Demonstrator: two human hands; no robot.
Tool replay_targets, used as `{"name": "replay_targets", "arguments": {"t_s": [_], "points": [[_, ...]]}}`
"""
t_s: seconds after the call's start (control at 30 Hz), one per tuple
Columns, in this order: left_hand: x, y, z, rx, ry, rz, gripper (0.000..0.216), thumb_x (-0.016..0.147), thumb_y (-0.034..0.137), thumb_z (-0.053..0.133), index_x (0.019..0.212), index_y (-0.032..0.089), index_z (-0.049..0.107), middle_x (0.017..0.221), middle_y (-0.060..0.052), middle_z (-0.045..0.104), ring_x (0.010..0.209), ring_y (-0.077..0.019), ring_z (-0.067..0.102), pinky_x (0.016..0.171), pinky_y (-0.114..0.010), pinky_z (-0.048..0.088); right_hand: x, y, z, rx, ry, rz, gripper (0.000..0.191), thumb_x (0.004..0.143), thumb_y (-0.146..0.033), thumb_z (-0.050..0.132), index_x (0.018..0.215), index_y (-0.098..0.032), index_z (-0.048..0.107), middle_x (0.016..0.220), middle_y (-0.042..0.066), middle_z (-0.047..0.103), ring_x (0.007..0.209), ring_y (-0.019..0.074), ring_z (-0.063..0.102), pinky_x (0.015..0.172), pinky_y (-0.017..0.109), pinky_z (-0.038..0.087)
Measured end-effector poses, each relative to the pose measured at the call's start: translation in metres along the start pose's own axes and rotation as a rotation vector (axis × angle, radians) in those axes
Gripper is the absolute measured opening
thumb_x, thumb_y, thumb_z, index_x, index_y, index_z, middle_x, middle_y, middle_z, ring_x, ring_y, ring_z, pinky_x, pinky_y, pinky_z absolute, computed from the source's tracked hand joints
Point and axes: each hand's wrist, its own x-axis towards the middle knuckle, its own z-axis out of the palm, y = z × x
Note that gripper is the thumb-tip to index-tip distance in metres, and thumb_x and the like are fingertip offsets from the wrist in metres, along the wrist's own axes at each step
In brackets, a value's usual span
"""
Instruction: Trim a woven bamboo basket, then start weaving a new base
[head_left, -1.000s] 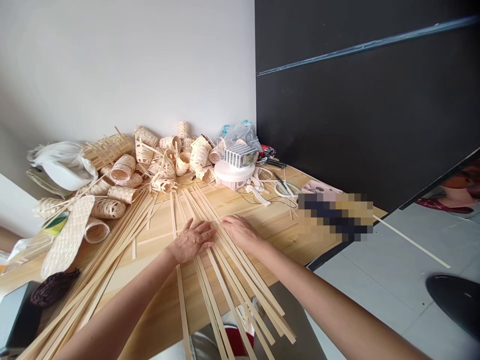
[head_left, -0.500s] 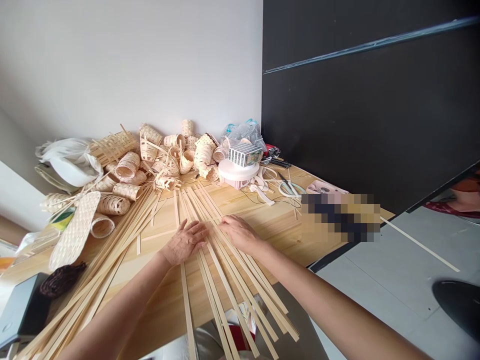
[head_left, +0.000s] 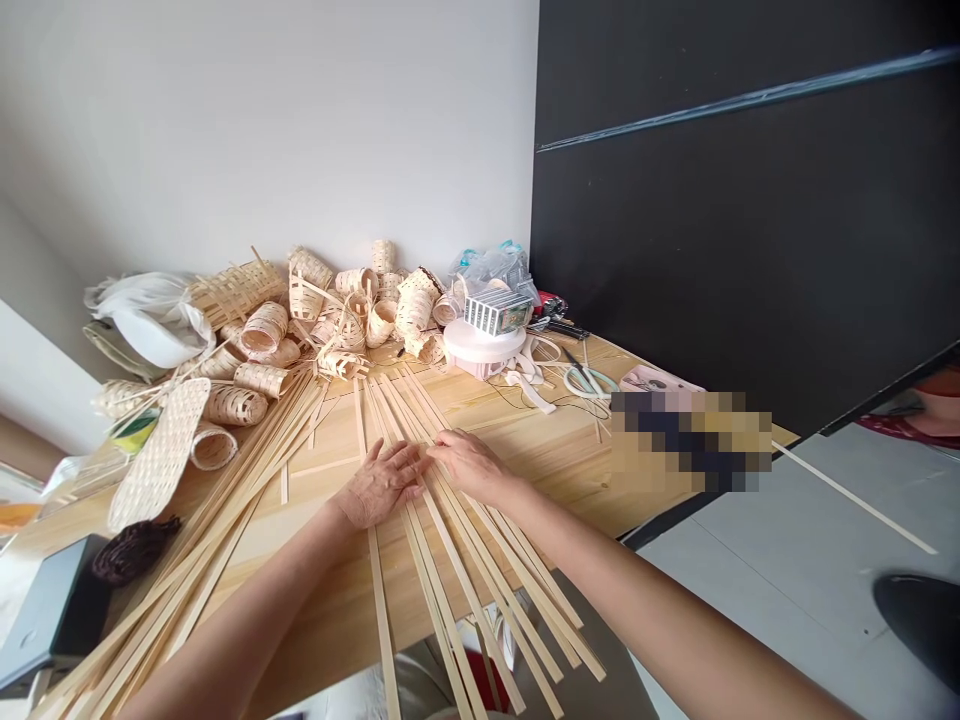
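Flat, open and gripping nothing, the left hand and the right hand are rested just beside each other on a fan of thin bamboo strips, which is spread across a wooden table, with woven bamboo baskets heaped beyond its far ends.

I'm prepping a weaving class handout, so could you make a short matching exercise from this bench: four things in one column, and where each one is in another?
Things
1. Left hand
2. Scissors
3. Oval woven mat
4. Striped box

Places
A. On top of the white round container
B. Flat on the bamboo strips
C. On the left of the table, beyond the strips
D. On the table, right of the white round container

Pairs: 1-B, 2-D, 3-C, 4-A
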Motion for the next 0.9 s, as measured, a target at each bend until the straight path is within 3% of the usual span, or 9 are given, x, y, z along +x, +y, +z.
{"name": "replay_targets", "arguments": {"t_s": [0.77, 0.9], "points": [[-0.0087, -0.0035, 0.0016, -0.099, -0.011, -0.002, 0.042, 0.091, 0.037, 0.033, 0.129, 0.023, 0.040, 0.134, -0.008, 0.042, 0.125, -0.0240, 0.033, 0.102, -0.052, 0.021, 0.0032, -0.0022, 0.0063, 0.036, 0.005, -0.081, 0.019, 0.083, -0.010, 0.045, 0.087, -0.014, 0.064, 0.089, 0.007, 0.063, 0.086, 0.0184, 0.050, 0.078, 0.030, 0.039], [-0.0080, -0.0025, 0.0006, -0.105, -0.020, -0.001, 0.042, 0.091, 0.037, 0.032, 0.130, 0.022, 0.038, 0.134, -0.008, 0.042, 0.125, -0.0247, 0.033, 0.101, -0.053, 0.022, 0.0082, -0.0039, 0.0104, 0.063, 0.031, -0.070, 0.024, 0.081, -0.007, 0.044, 0.096, -0.013, 0.062, 0.100, 0.009, 0.062, 0.091, 0.0186, 0.051, 0.081, 0.031, 0.039]]}}
